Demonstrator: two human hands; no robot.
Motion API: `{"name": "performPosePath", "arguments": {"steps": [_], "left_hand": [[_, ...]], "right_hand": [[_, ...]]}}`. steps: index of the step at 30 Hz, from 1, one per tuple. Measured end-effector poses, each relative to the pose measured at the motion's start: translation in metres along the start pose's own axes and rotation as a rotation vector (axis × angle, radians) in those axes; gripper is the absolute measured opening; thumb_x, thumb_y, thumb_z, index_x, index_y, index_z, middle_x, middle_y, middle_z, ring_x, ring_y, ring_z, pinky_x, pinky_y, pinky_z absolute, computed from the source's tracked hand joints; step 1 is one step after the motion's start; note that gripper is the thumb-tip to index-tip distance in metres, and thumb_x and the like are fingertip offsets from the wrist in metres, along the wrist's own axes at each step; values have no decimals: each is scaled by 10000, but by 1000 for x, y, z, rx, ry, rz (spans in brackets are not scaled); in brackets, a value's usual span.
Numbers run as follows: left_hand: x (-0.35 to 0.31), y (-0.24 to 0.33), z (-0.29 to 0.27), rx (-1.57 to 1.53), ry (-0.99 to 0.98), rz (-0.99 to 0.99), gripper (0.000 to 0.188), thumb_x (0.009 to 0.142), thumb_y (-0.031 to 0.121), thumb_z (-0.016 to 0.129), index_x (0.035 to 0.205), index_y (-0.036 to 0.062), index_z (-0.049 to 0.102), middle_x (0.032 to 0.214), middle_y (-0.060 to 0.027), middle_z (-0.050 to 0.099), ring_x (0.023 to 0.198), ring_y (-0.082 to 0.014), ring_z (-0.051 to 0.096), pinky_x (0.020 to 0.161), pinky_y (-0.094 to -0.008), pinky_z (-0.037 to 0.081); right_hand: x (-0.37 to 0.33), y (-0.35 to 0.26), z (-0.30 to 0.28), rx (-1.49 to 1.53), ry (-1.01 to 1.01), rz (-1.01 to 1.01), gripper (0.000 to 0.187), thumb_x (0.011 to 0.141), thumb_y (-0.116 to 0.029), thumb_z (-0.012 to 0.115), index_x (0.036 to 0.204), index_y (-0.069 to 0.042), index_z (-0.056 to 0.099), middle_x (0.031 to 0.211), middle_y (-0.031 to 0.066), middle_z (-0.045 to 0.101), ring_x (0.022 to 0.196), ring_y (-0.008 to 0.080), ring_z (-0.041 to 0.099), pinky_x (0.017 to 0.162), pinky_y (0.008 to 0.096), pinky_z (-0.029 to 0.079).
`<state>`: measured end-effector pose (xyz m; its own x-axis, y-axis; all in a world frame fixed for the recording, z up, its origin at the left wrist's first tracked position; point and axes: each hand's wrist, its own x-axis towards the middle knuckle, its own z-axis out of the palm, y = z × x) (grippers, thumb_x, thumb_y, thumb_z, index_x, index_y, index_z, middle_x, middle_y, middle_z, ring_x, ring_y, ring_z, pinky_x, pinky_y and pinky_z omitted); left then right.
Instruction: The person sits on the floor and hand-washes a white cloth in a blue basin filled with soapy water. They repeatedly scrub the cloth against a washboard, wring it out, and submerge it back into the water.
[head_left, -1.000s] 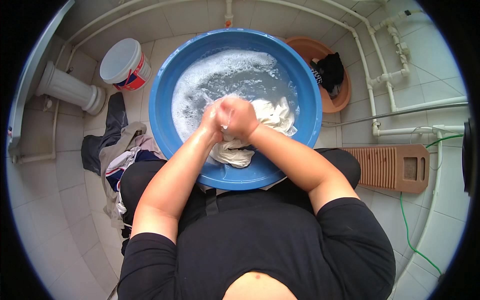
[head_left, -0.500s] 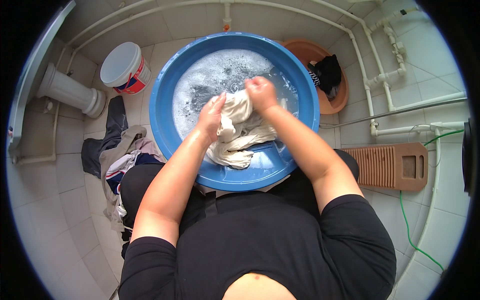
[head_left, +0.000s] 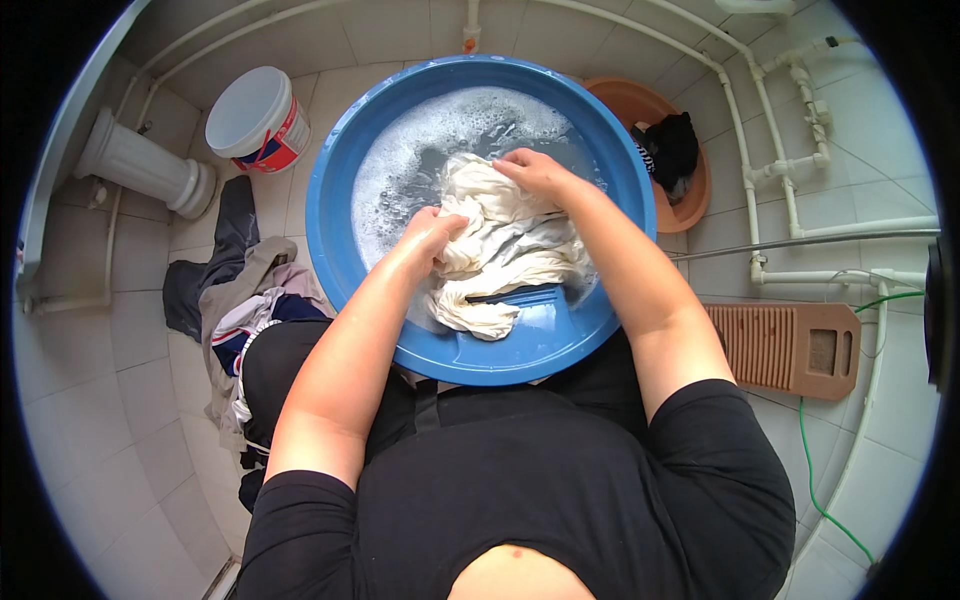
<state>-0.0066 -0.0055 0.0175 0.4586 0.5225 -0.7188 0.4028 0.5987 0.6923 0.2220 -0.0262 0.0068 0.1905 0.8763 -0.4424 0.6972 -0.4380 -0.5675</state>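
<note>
A wet, cream-coloured cloth garment (head_left: 510, 240) lies bunched in a large blue tub (head_left: 325, 215), partly over the tub's ribbed near slope and partly in foamy water (head_left: 395, 165). What kind of garment it is cannot be made out. At its left edge, my left hand (head_left: 432, 238) is closed on a fold, thumb on top. My right hand (head_left: 537, 175) pinches the far right part of the cloth between thumb and fingers. Some fingertips of both hands are hidden by the fabric.
Dark, beige and white clothes (head_left: 245, 290) are heaped on the floor at left, near a white bucket (head_left: 260, 120). An orange basin (head_left: 690, 215) with dark clothes stands behind the tub at right. A brown washboard (head_left: 785, 348) and a green hose (head_left: 815, 480) lie at right.
The bunched cloth has been spread wider across the tub. My right hand has loosened from a fist into a pinch and moved slightly right; my left hand has shifted a little lower.
</note>
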Motion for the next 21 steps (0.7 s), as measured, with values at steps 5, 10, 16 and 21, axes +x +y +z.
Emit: {"name": "performPosePath", "arguments": {"steps": [5,10,16,21], "left_hand": [[21,-12,0,-303,343,130,363,777,116,596,1091,47,429,941,-129,552,780,-232,566,644,-382,506],[29,-11,3,-766,287,280,404,819,39,501,1199,56,366,1071,-175,497,961,-287,542,810,-422,487],[29,-9,-7,-1031,-312,84,322,878,380,508,1022,94,533,934,-111,600,867,-252,584,802,-391,472],[30,-28,3,-990,-303,143,391,882,451,469,957,77,556,874,-77,602,784,-219,588,627,-380,499]], "right_hand": [[0,-21,30,-272,50,44,503,796,-510,513,1056,-96,629,1153,144,566,1041,300,549,882,375,428],[-8,-20,42,-224,392,-139,314,750,-366,594,894,-93,651,1177,113,539,951,268,581,839,364,449],[-80,-86,73,267,410,-827,230,679,-190,695,638,-33,533,1033,117,569,853,283,575,731,348,468],[-96,-96,78,68,550,-1027,199,696,-241,665,661,-90,540,818,116,560,717,302,566,612,366,464]]}}
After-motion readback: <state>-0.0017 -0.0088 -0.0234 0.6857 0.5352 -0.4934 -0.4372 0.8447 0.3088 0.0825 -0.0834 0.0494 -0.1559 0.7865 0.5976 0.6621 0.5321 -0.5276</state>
